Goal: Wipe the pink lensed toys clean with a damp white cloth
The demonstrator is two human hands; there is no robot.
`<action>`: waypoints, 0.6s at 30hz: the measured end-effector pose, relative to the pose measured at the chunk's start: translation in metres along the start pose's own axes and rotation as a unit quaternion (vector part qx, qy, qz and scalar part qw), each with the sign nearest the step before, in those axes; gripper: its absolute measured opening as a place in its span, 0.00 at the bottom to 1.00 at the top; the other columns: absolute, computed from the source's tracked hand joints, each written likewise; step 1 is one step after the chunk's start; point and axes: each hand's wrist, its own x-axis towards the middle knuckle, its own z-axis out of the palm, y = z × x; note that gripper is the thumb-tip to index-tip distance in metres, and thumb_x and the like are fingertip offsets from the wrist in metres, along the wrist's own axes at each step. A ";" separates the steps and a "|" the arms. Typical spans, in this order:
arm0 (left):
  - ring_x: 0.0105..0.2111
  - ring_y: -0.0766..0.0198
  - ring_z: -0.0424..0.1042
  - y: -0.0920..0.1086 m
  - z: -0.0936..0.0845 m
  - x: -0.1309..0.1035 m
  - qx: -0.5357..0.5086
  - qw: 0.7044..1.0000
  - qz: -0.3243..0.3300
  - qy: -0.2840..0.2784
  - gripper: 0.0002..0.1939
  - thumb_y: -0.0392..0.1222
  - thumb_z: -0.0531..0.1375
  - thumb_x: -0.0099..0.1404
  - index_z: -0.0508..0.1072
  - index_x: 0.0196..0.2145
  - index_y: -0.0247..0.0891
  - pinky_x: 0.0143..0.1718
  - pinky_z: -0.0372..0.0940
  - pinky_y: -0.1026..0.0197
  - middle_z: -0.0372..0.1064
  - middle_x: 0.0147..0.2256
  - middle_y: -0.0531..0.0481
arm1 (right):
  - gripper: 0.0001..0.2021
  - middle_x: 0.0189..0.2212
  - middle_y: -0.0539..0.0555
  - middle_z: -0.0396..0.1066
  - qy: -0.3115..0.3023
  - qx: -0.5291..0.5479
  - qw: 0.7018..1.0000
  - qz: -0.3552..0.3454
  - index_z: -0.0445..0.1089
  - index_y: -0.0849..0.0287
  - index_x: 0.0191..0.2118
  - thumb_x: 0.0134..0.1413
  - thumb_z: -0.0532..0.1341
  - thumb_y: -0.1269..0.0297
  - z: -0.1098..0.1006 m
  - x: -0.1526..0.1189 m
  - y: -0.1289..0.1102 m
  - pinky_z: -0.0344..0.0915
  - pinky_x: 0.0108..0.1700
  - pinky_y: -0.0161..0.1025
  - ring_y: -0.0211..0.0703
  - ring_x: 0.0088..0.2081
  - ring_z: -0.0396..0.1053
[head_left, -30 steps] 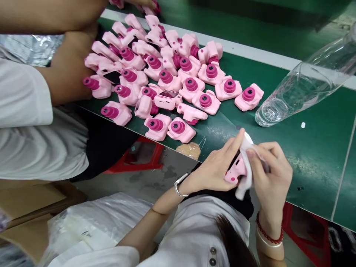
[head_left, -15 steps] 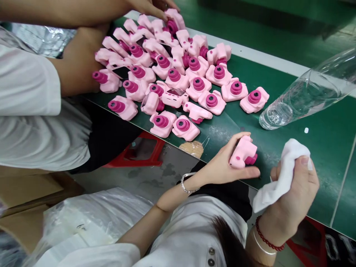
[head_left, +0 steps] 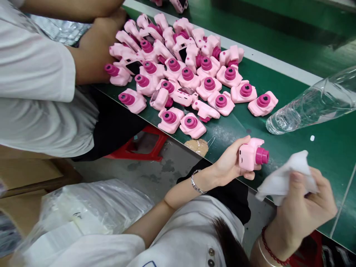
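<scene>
A pink toy camera (head_left: pixel 247 155) with a magenta lens is held in my left hand (head_left: pixel 232 163), its lens pointing right toward the cloth. My fingers wrap round its back and lower side, over the near edge of the green table. To the right, my right hand (head_left: pixel 308 204) pinches a crumpled white cloth (head_left: pixel 289 174), which stays apart from the camera. Several more pink toy cameras (head_left: pixel 221 102) lie in a crowded group on the table, beyond and left of my left hand, most with lenses up.
On the green table (head_left: pixel 311 159) a clear plastic bottle (head_left: pixel 286 116) leans in from the right. A co-worker's arm (head_left: pixel 91 55) rests by the pile at left. A red stool (head_left: pixel 141 144) and a plastic-wrapped bundle (head_left: pixel 91 207) are below. Two pink cameras (head_left: pixel 178 4) lie past the white strip.
My left hand has turned the toy camera so its lens faces right. My right hand has moved down and right, spreading the cloth. The co-worker's hand has left the pile's far side.
</scene>
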 end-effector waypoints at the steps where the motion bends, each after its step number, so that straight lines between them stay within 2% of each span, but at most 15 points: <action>1: 0.22 0.65 0.68 0.001 0.000 -0.001 0.000 1.000 -0.001 -0.011 0.17 0.55 0.57 0.69 0.73 0.37 0.38 0.18 0.53 0.67 0.71 0.26 0.51 | 0.04 0.32 0.50 0.73 0.015 0.040 0.998 0.045 0.78 0.51 0.36 0.58 0.70 0.58 0.000 0.002 0.004 0.63 0.33 0.41 0.44 0.32 0.69; 3: 0.22 0.65 0.68 0.001 0.001 -0.003 -0.001 1.000 -0.004 -0.025 0.17 0.55 0.57 0.69 0.73 0.37 0.37 0.17 0.54 0.67 0.70 0.26 0.51 | 0.06 0.33 0.50 0.73 -0.033 0.111 0.991 0.073 0.78 0.50 0.36 0.59 0.69 0.56 0.003 0.006 0.008 0.63 0.33 0.42 0.45 0.32 0.68; 6: 0.21 0.67 0.65 0.000 -0.002 -0.001 0.001 1.000 0.003 -0.028 0.17 0.53 0.56 0.70 0.74 0.38 0.36 0.17 0.57 0.67 0.69 0.26 0.51 | 0.04 0.35 0.50 0.74 -0.163 0.109 0.981 0.004 0.79 0.49 0.37 0.56 0.71 0.62 0.013 0.011 0.012 0.66 0.37 0.41 0.43 0.37 0.71; 8: 0.20 0.67 0.64 0.001 -0.006 0.003 0.001 0.999 0.008 -0.032 0.17 0.52 0.56 0.69 0.75 0.39 0.36 0.16 0.57 0.68 0.69 0.27 0.51 | 0.04 0.35 0.49 0.73 -0.213 0.093 0.972 -0.020 0.79 0.50 0.37 0.56 0.72 0.65 0.019 0.015 0.014 0.66 0.36 0.39 0.40 0.36 0.71; 12: 0.18 0.66 0.62 0.005 -0.017 0.012 0.001 0.996 -0.045 -0.072 0.19 0.53 0.55 0.67 0.75 0.32 0.34 0.16 0.56 0.67 0.65 0.22 0.50 | 0.04 0.34 0.48 0.73 -0.259 0.153 0.954 0.005 0.77 0.51 0.32 0.57 0.71 0.64 0.024 0.024 0.014 0.68 0.38 0.38 0.39 0.37 0.73; 15: 0.17 0.67 0.60 0.008 -0.023 0.012 -0.007 0.993 -0.066 -0.093 0.20 0.53 0.54 0.67 0.72 0.27 0.35 0.16 0.54 0.67 0.64 0.21 0.49 | 0.05 0.33 0.48 0.73 -0.289 0.133 0.948 -0.017 0.75 0.52 0.31 0.57 0.71 0.65 0.025 0.027 0.007 0.69 0.39 0.40 0.41 0.39 0.74; 16: 0.16 0.67 0.59 0.008 -0.025 0.011 -0.013 0.993 -0.069 -0.099 0.18 0.52 0.55 0.66 0.72 0.28 0.35 0.16 0.53 0.67 0.65 0.21 0.49 | 0.05 0.33 0.49 0.73 -0.283 0.104 0.953 -0.038 0.75 0.53 0.32 0.58 0.70 0.65 0.026 0.028 0.004 0.69 0.40 0.40 0.41 0.39 0.74; 18: 0.16 0.67 0.59 0.009 -0.025 0.008 -0.021 0.988 -0.083 -0.126 0.16 0.52 0.58 0.63 0.72 0.30 0.35 0.17 0.51 0.66 0.65 0.21 0.50 | 0.05 0.33 0.49 0.73 -0.203 0.034 0.976 -0.076 0.74 0.54 0.32 0.58 0.70 0.65 0.028 0.028 0.002 0.67 0.40 0.41 0.42 0.39 0.73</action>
